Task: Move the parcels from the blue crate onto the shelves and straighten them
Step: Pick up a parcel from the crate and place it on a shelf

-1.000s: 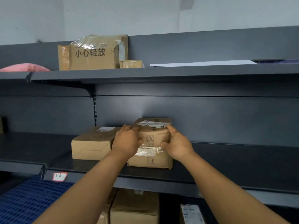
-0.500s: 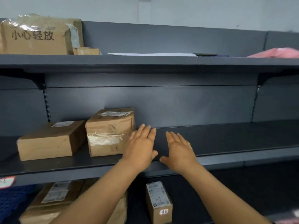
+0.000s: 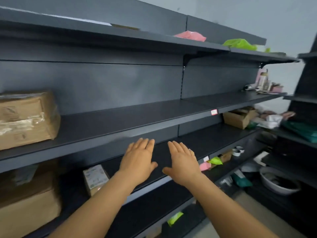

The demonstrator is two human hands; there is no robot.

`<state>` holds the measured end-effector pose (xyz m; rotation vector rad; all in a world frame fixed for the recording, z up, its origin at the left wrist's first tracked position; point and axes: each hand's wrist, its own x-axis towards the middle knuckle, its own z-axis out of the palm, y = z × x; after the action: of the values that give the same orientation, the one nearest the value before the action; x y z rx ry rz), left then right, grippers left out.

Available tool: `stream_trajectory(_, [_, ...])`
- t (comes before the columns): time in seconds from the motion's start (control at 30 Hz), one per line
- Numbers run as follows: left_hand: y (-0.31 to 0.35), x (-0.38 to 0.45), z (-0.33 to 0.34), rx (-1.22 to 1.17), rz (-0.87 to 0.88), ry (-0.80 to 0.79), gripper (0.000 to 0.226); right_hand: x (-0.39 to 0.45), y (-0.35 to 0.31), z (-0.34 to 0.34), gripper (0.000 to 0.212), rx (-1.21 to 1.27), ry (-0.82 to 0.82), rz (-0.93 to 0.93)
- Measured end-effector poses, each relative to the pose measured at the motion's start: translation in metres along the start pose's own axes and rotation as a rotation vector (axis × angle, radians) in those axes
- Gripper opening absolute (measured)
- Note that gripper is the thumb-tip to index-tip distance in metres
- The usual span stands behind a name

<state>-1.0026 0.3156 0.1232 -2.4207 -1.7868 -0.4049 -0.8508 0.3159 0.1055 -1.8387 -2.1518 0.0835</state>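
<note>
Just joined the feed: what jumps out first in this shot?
Two open, empty hands, left hand and right hand, reach palm-down in front of the dark shelves at centre. A taped cardboard parcel sits on the middle shelf at far left. Pink bag and green bag lie on the top shelf, right.

Middle shelf [image 3: 137,115]: bare dark surface runs right from the taped cardboard box [image 3: 25,117] at your far left to small clutter [image 3: 264,85] at the far right end.
Shelf below [image 3: 197,143]: open board ahead of your flat left hand [image 3: 139,162] and right hand [image 3: 183,164]; a small labelled box [image 3: 96,177] stands left, an open carton [image 3: 240,116] far right.
Top shelf [image 3: 154,38]: pink bag [image 3: 190,36] and green bag [image 3: 240,44] sit at its right.
</note>
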Motion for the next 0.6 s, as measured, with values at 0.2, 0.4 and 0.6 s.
stream_trajectory(0.2, [0.106,-0.038,0.031,-0.075,0.129,-0.059,0.079,-0.100,0.082,-0.010,0.093,-0.035,-0.011,0.153])
stream_trajectory(0.4, [0.210,-0.092,0.054,-0.127,0.287,-0.115,0.075,-0.215,0.150,-0.028,0.092,-0.077,-0.010,0.316])
stream_trajectory(0.6, [0.309,-0.125,0.067,-0.156,0.458,-0.149,0.073,-0.309,0.213,-0.050,0.092,-0.104,-0.011,0.500])
